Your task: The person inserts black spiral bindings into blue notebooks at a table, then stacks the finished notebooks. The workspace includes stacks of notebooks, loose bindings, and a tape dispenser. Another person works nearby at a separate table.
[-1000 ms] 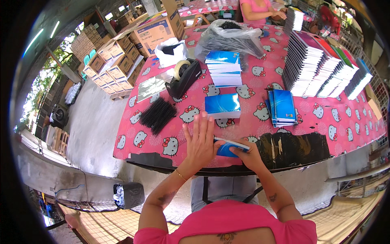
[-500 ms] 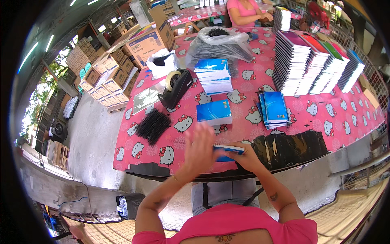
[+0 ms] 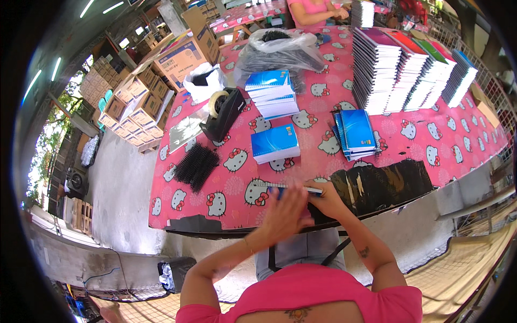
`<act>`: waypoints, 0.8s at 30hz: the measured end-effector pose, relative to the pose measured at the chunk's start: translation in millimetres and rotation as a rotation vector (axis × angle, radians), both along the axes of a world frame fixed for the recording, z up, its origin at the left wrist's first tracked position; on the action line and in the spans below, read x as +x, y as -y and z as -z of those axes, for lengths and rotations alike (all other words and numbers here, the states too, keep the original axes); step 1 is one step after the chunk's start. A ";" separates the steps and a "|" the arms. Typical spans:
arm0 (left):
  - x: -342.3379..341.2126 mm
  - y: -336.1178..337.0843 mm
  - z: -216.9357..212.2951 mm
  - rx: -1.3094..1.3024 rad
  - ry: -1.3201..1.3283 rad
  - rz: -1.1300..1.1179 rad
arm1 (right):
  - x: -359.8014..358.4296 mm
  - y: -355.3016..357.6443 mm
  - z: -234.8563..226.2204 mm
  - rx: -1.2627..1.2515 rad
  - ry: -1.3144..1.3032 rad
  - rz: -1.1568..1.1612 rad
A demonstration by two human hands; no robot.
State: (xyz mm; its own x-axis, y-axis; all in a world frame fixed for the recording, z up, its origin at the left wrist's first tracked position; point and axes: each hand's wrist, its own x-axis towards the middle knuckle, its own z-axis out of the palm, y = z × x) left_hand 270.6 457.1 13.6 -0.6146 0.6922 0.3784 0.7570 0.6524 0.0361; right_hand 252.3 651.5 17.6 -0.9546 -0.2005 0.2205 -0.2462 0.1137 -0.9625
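Observation:
At the near edge of the table, my right hand [image 3: 327, 201] grips the right end of a thin blue notebook [image 3: 314, 191], which is tilted with its pale edge upward. My left hand [image 3: 288, 213] lies across the notebook's near side with fingers stretched out, slightly smeared by motion, covering its middle. A pale ridged strip shows along the notebook's left part; I cannot tell whether it is a binding coil. Just beyond stands a short stack of blue-covered notebooks [image 3: 275, 142], with a taller stack of blue notebooks [image 3: 271, 94] behind it. Several bound blue notebooks [image 3: 357, 132] lie to the right.
Black spiral coils [image 3: 197, 167] lie at left, near a black tape dispenser [image 3: 223, 116] and a white plastic bag [image 3: 205, 83]. A large clear bag [image 3: 280, 56] holds more coils. Tall notebook stacks [image 3: 377, 70] stand at right. Across the table sits another person [image 3: 311, 12] in pink.
My left hand has swung down and to the right, onto the notebook beside my right hand. My right hand keeps its grip. The whole view has shifted slightly.

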 end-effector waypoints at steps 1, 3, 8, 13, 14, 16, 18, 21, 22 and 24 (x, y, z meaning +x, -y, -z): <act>-24.7 -8.1 -25.6 -0.014 -0.054 -0.083 | 2.0 -0.1 3.8 0.014 0.007 -0.021; -40.8 -11.2 -37.3 -0.056 -0.110 -0.146 | -0.5 2.0 6.5 0.085 0.032 -0.015; 6.0 -2.5 12.9 -0.044 -0.049 -0.027 | -1.0 1.4 14.7 0.015 -0.015 -0.043; 1.8 -8.7 -2.3 -0.066 0.107 -0.028 | 0.3 -0.3 19.8 0.026 -0.039 -0.015; 7.7 -9.5 0.7 -0.063 0.064 -0.020 | -0.4 0.4 21.0 0.017 -0.030 -0.035; 15.0 -12.9 6.7 -0.056 -0.022 -0.004 | -1.1 2.1 23.3 0.000 -0.011 -0.076; -13.9 -20.1 -23.3 -0.067 -0.015 -0.043 | 0.9 1.8 15.6 0.011 0.020 -0.097; 8.4 -14.0 -6.5 0.052 0.021 0.023 | -0.6 1.0 19.6 0.030 0.014 -0.122; 18.0 -10.3 3.0 0.106 0.038 0.076 | -1.9 1.8 23.5 0.028 0.004 -0.119; 6.3 -15.0 -23.1 0.209 0.032 0.014 | -0.5 0.9 17.6 0.036 -0.009 -0.085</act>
State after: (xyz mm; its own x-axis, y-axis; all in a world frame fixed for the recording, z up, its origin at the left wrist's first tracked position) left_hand 276.9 472.1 36.8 -0.6194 0.6094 0.4948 0.7624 0.6174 0.1940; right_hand 251.8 650.6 0.0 -0.9320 -0.2883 0.2198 -0.2646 0.1263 -0.9561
